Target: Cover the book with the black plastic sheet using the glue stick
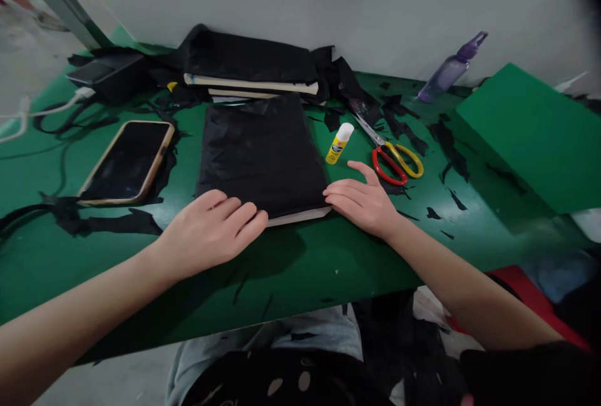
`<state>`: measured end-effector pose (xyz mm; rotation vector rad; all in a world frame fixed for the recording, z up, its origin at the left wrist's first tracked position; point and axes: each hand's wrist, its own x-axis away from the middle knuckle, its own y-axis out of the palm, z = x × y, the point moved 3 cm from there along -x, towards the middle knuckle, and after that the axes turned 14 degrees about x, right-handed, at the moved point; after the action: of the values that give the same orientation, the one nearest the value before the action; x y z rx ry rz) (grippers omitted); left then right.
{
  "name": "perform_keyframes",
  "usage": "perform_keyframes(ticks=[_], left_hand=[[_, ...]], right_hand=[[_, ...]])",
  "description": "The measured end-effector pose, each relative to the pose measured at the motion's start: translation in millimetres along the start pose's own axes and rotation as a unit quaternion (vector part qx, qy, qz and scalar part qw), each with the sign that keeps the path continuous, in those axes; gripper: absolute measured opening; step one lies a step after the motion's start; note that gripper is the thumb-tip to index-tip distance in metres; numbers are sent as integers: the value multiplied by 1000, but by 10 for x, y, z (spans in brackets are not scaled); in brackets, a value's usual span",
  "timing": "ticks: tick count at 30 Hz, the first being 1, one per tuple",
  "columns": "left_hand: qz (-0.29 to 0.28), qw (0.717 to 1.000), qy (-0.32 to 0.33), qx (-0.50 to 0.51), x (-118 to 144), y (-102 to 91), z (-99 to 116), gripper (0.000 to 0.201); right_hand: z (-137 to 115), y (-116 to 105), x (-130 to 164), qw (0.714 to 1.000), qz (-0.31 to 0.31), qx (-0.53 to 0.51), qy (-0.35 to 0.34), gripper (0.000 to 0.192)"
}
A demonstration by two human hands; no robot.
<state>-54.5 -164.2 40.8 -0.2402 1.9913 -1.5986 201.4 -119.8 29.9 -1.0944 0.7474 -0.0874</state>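
Note:
A book (pixel 263 149) wrapped in black covering lies flat on the green table, with pale page edges showing along its near side. My left hand (pixel 213 224) has its fingers curled over the book's near left corner, closed on it; the thumb is hidden. At the near right corner, my right hand (pixel 361 203) holds the book's edge with its fingertips, one finger lifted away from the others. Just beyond that hand, a yellow glue stick (pixel 339 144) with a white cap stands upright. Scissors (pixel 389 154) with red and yellow handles lie to its right, blades partly over black scraps.
Behind the book, a stack of black-covered books (pixel 251 59) stands by the wall. A phone (pixel 129 162) and a dark box (pixel 107 77) with a white cable are at left. A purple spray bottle (pixel 446 74) and a green board (pixel 535 143) are at right. Black scraps (pixel 453 152) litter the table.

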Motion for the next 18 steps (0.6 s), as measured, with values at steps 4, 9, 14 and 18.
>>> perform_keyframes(ticks=[4, 9, 14, 18], left_hand=[[-10, 998, 12, 55, 93, 33, -67, 28], [7, 999, 29, -12, 184, 9, -32, 25], [40, 996, -36, -64, 122, -105, 33, 17], [42, 995, -37, -86, 64, -101, 45, 11]], right_hand=[[-10, 0, -1, 1000, 6, 8, -11, 17], [4, -25, -37, 1000, 4, -7, 12, 15], [36, -50, -89, 998, 48, -15, 31, 11], [36, -37, -89, 997, 67, 9, 30, 9]])
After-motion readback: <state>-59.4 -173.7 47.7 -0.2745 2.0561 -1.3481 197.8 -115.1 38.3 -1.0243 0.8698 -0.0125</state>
